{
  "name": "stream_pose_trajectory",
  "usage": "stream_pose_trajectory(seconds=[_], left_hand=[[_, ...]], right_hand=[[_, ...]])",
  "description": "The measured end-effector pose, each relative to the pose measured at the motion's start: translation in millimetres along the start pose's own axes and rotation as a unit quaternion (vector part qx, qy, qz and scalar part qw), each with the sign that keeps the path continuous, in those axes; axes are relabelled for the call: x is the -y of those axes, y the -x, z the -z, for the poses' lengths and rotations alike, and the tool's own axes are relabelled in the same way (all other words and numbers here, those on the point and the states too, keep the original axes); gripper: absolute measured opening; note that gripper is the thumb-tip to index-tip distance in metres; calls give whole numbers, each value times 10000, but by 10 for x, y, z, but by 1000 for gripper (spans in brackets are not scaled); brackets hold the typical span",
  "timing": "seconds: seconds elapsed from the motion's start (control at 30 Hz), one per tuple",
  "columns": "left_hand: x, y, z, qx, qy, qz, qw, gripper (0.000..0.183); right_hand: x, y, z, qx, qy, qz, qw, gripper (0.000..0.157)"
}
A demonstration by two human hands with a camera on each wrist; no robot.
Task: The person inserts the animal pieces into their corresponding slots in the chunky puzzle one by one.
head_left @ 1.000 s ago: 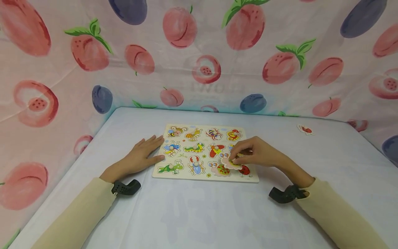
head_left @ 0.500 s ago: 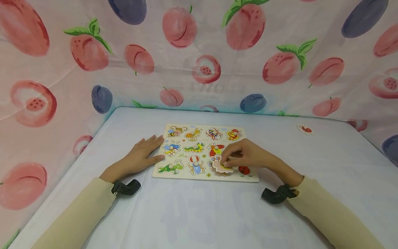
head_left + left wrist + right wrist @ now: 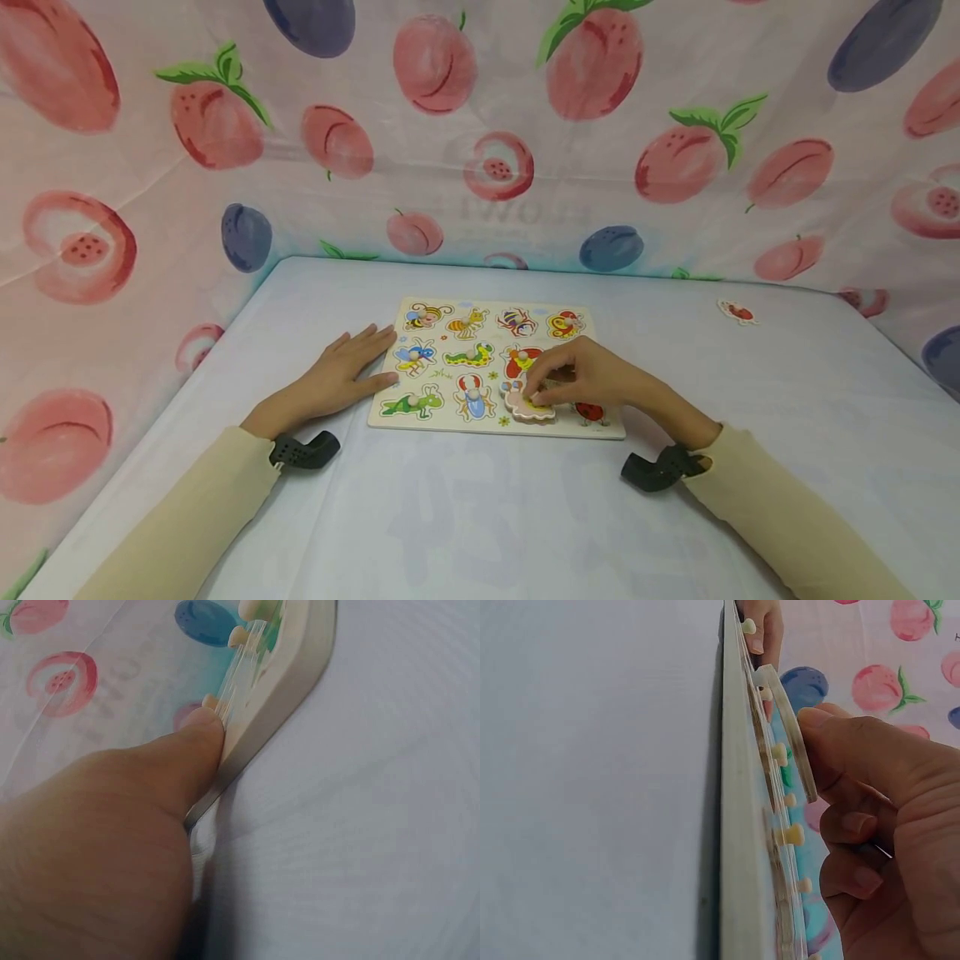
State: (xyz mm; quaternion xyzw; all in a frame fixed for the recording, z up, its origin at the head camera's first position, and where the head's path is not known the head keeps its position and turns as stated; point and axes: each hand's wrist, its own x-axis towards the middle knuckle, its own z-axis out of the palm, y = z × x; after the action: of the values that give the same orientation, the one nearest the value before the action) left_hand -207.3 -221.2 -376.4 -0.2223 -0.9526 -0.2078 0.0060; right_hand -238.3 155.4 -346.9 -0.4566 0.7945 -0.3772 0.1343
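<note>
A wooden peg puzzle board (image 3: 442,423) with insect pictures lies on the table. My right hand (image 3: 588,375) pinches a snail puzzle piece (image 3: 525,408) by its knob, over the board's front row near the matching snail picture. In the right wrist view the snail piece (image 3: 799,746) stands tilted, one end close to the board and the other raised off it. My left hand (image 3: 341,379) lies flat with fingers spread at the board's left edge. Its thumb (image 3: 202,746) rests on the board's rim in the left wrist view. A ladybug picture (image 3: 589,412) shows right of the snail.
Several knobbed pieces, such as the grasshopper (image 3: 412,403) and the stag beetle (image 3: 473,398), sit in the board. A loose ladybug piece (image 3: 737,312) lies at the table's back right. A fruit-print cloth (image 3: 435,167) hangs behind the white table (image 3: 450,517).
My right hand has carried the snail piece left, from partly beside the snail picture to over it, and the piece now covers that picture. The left hand has stayed in place.
</note>
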Motion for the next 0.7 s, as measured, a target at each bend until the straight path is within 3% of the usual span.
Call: stream_pose_trajectory(seconds=[0.23,0.53,0.7], left_hand=[[-9,4,7,-7,29,2,10000,74],[0,8,0,-17,-3,8,10000,75],[13,7,-7,-10,-19,8,10000,76]], right_hand=[[-21,6,-25,-28,51,-185,9998,12],[224,25,-31,42,-37,52,10000,9],[216,24,-33,69,-82,39,9999,10]])
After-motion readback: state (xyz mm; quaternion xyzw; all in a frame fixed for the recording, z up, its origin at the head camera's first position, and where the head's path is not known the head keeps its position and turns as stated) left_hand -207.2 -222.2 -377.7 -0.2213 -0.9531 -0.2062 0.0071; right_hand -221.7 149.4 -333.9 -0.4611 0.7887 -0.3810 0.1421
